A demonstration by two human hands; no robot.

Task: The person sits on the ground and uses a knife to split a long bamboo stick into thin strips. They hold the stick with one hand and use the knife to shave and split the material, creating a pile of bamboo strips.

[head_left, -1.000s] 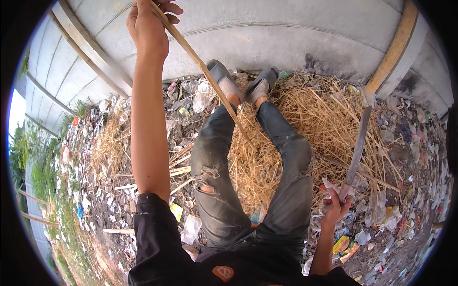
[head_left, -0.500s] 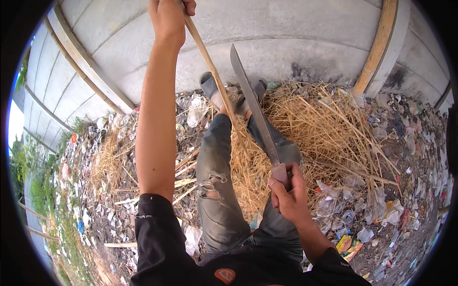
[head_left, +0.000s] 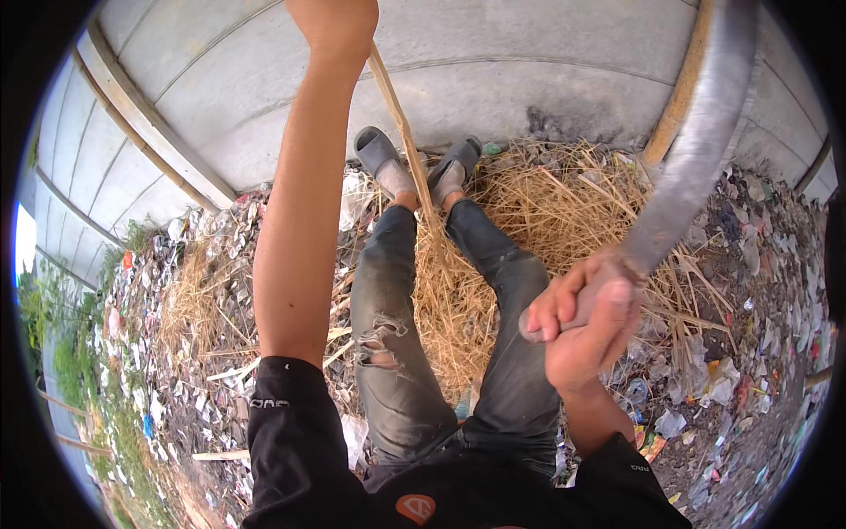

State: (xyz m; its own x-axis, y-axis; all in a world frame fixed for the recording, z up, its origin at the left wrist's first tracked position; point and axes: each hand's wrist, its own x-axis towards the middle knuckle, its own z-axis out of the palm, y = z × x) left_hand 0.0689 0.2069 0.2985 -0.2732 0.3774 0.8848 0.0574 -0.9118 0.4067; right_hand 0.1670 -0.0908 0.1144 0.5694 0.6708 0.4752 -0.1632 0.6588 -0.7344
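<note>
At the top edge my left hand (head_left: 339,25) is closed round the upper end of a long split bamboo strip (head_left: 398,121); part of the hand is cut off by the frame. The strip slants down between my feet, its lower end over the straw-like shavings (head_left: 458,335) between my legs. My right hand (head_left: 592,322) grips the handle of a machete (head_left: 692,154), raised to the right of my right knee. Its blade points up and to the right, smeared by motion, apart from the strip.
A grey concrete panel wall (head_left: 511,88) stands in front of my sandalled feet. Bamboo poles (head_left: 145,132) lean on it at left and right. Litter and plastic scraps (head_left: 198,370) cover the ground, with a heap of pale shavings (head_left: 564,198) beside my right leg.
My right hand has swung the machete up and to the right, away from the strip. My left hand has shifted slightly up and right, still on the strip. My feet show more clearly.
</note>
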